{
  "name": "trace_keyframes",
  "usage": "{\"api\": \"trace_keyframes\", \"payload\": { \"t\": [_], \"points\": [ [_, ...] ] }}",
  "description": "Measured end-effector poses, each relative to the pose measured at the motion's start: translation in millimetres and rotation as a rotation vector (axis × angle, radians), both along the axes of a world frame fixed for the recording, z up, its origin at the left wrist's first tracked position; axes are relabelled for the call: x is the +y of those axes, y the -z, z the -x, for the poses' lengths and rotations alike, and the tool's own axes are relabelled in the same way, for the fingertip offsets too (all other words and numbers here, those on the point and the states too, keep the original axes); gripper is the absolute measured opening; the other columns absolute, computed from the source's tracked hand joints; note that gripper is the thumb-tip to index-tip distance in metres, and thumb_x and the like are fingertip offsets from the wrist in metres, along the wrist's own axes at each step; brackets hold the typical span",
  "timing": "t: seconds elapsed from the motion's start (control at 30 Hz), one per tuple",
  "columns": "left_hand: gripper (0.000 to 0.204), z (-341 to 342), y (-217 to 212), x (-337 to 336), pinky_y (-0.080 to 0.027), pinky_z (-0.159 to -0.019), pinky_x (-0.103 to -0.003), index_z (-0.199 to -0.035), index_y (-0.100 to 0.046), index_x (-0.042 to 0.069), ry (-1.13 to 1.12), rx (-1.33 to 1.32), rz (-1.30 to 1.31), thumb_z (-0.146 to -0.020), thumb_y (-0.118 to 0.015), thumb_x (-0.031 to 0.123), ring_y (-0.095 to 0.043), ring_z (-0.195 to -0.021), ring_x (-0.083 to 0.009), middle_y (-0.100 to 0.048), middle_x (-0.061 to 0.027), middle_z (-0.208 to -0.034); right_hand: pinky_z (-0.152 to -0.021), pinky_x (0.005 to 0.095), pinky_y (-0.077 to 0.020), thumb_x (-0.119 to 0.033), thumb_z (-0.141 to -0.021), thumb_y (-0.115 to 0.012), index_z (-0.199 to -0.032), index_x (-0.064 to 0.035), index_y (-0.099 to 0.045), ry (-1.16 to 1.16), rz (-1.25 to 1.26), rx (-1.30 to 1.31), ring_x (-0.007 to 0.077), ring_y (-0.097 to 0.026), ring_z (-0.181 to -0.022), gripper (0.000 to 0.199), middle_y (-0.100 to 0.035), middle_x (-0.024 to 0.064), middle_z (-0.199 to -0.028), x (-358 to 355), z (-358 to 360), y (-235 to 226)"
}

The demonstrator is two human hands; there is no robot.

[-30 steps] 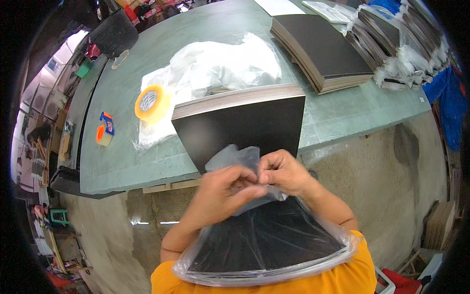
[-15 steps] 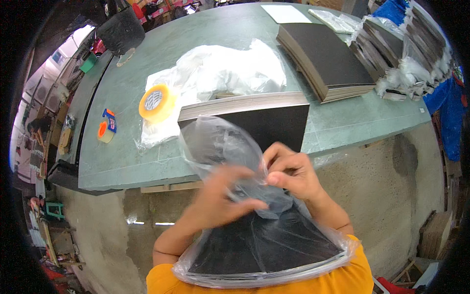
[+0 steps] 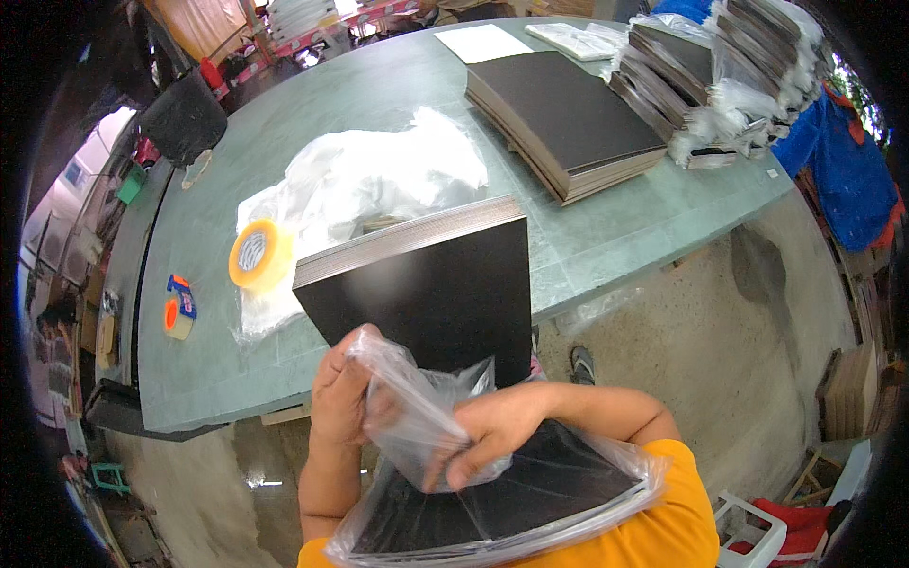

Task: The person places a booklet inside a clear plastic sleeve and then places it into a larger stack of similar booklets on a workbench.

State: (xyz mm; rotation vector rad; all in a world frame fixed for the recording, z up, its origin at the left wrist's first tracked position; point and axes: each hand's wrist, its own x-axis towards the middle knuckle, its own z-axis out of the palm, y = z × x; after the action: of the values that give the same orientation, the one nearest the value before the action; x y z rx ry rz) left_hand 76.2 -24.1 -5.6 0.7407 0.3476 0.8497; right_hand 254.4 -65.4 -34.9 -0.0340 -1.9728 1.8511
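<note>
Against my chest rests a clear plastic bag (image 3: 530, 492) with a stack of black sheets (image 3: 559, 473) inside it. My left hand (image 3: 343, 393) pinches the loose neck of the bag from the left. My right hand (image 3: 492, 431) grips the gathered plastic from the right, fingers curled over it. Just beyond my hands a thick stack of black boards (image 3: 431, 284) lies at the near edge of the green table (image 3: 606, 237).
A pile of clear bags (image 3: 369, 180) and a yellow tape roll (image 3: 258, 254) lie left of the stack, with an orange tape dispenser (image 3: 178, 310) further left. More black board stacks (image 3: 568, 118) and bagged bundles (image 3: 729, 85) sit at the far right. Concrete floor lies below.
The bag's neck was raised and ballooned half a second ago; now it is pulled down and bunched between both hands, and my right forearm crosses over the bagged sheets.
</note>
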Motion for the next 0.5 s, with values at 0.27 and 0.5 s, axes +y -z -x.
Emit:
{"api": "trace_keyframes", "payload": {
  "t": [0.27,0.5],
  "points": [
    [0.017,41.8,16.4,15.0,-0.047,-0.062,-0.034,-0.077,-0.059,-0.002,0.493,0.274,-0.75,-0.077,-0.059,0.015,-0.06,-0.067,-0.0236,-0.061,-0.0127,-0.073,-0.068,0.0343,-0.0452,-0.044,-0.082,-0.046,-0.085,0.0061,-0.055,-0.346,-0.161,-0.58,0.025,-0.058,-0.072,0.051,-0.059,0.0154,-0.071,13.9,-18.7,-19.4],
    [0.029,34.9,33.1,-17.5,-0.046,-0.054,-0.042,-0.081,-0.052,-0.001,0.839,1.642,-1.404,-0.075,-0.059,0.027,-0.058,-0.064,-0.0361,-0.057,-0.0165,-0.064,-0.081,0.0447,-0.0382,-0.031,-0.072,-0.061,-0.083,-0.0081,-0.064,0.276,-0.82,-1.117,0.0275,-0.06,-0.072,0.025,-0.062,0.0108,-0.069,-2.9,-64.9,-5.6]
  ]
}}
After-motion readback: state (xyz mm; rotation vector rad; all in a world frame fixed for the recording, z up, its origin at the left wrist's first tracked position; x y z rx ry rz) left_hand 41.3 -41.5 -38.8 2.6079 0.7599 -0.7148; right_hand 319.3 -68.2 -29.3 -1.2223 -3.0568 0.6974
